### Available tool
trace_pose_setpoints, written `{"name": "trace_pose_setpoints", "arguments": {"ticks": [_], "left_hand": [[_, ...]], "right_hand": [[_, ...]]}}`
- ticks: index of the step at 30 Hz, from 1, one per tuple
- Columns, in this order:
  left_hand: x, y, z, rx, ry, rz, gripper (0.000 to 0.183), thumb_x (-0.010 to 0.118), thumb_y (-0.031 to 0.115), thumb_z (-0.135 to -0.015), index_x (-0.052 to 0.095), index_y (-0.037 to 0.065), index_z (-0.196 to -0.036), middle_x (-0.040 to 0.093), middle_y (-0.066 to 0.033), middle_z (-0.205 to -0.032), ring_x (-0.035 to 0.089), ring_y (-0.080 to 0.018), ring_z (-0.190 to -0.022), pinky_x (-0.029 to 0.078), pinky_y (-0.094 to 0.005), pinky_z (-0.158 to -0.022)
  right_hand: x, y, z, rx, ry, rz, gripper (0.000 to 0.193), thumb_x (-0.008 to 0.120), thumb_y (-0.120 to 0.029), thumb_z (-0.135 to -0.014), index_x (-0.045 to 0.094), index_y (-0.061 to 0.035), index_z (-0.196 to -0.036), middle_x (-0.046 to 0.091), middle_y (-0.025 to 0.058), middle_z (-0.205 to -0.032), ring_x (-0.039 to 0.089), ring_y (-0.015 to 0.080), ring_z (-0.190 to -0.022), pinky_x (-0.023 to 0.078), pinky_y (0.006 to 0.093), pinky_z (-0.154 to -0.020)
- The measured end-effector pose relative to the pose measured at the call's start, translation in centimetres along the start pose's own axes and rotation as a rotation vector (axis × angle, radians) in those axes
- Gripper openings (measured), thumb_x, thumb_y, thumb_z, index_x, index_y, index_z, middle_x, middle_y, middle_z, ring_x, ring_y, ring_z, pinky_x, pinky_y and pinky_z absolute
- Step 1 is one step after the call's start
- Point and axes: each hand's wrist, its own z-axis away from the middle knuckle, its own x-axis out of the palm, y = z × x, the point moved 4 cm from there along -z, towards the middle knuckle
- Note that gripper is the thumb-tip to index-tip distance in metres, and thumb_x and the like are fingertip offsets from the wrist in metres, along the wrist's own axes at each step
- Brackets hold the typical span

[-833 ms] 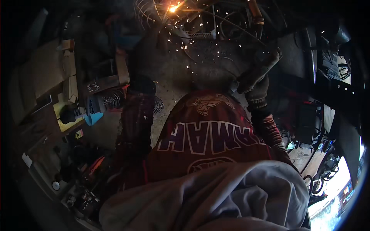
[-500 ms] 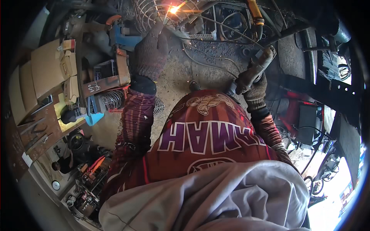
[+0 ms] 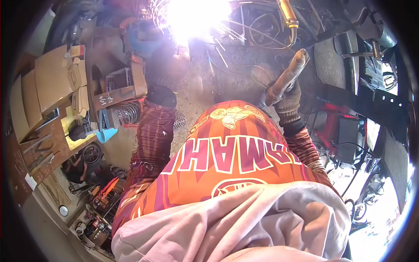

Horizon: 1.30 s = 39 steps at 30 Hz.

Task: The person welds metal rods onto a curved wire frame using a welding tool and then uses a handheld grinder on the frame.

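Note:
A white welding glare (image 3: 196, 17) burns at the top centre, with streaks of sparks flying out. Beside it shows part of a round wire cage (image 3: 160, 11); the glare hides the rest. My left hand (image 3: 165, 61), in a dark knitted glove, reaches up to the cage's near side, its fingers lost in haze and light. On the right, my gloved right hand (image 3: 283, 94) is closed around the thick, brownish wrapped handle of a welding electrode holder (image 3: 290, 74). Its far end tilts up and to the right. A thin rod runs from there toward the glare.
Cardboard boxes (image 3: 54, 81) sit on a bench at the left. Coiled wire cages (image 3: 126, 112) lie below them. A yellow tool (image 3: 287, 13) with a bent metal end hangs at the upper right. Cables cross the floor. Another person (image 3: 77, 170) is by a wheel at the lower left.
A small orange glow at the wire cage has flared into a wide white glare that lights my shirt. The electrode holder has tilted slightly. My left arm stays nearly in place.

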Motion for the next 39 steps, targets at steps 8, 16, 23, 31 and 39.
{"name": "trace_pose_setpoints", "arguments": {"ticks": [8,16,23,31,39], "left_hand": [[-0.5,0.6,-0.5,0.030,0.044,0.027,0.035,0.062,0.029,-0.092,0.061,0.013,-0.123,0.067,-0.0107,-0.105,0.067,-0.0292,-0.089,0.055,-0.0421,-0.077],[-3.2,3.7,-2.9,-0.167,-0.123,0.179,0.036,0.056,0.029,-0.096,0.058,0.022,-0.132,0.069,-0.0116,-0.108,0.068,-0.0323,-0.094,0.055,-0.0423,-0.076],[-3.0,4.1,-3.2,-0.038,0.052,0.364,0.036,0.057,0.026,-0.097,0.059,0.018,-0.133,0.069,-0.0165,-0.100,0.068,-0.0365,-0.091,0.055,-0.0430,-0.075],[-3.8,5.1,-3.2,-0.089,0.007,0.366,0.037,0.063,0.019,-0.096,0.059,0.011,-0.131,0.070,-0.0206,-0.106,0.069,-0.0380,-0.097,0.056,-0.0433,-0.077],[3.1,-3.1,1.9,0.023,0.041,0.065,0.041,0.063,0.025,-0.094,0.058,0.008,-0.131,0.063,-0.0118,-0.120,0.062,-0.0247,-0.110,0.055,-0.0400,-0.089]], "right_hand": [[0.4,0.3,-0.1,-0.024,-0.003,-0.046,0.041,0.076,-0.023,-0.086,0.056,-0.0063,-0.118,0.066,0.0042,-0.094,0.066,0.0156,-0.084,0.053,0.0346,-0.076],[-0.3,0.1,0.3,-0.113,0.082,-0.083,0.035,0.074,-0.016,-0.086,0.057,-0.0048,-0.114,0.066,0.0052,-0.091,0.067,0.0176,-0.083,0.056,0.0348,-0.073],[0.0,1.4,0.2,0.005,0.030,-0.125,0.040,0.078,-0.019,-0.083,0.056,-0.0068,-0.113,0.069,0.0042,-0.090,0.068,0.0160,-0.082,0.055,0.0324,-0.075],[-0.2,1.3,0.1,0.071,0.004,-0.110,0.048,0.083,-0.025,-0.079,0.060,-0.0047,-0.115,0.069,0.0051,-0.101,0.067,0.0168,-0.093,0.052,0.0336,-0.085],[0.0,-0.1,0.0,-0.008,0.016,0.012,0.036,0.079,-0.025,-0.082,0.058,-0.0077,-0.105,0.063,0.0024,-0.089,0.062,0.0177,-0.084,0.051,0.0352,-0.078]]}}
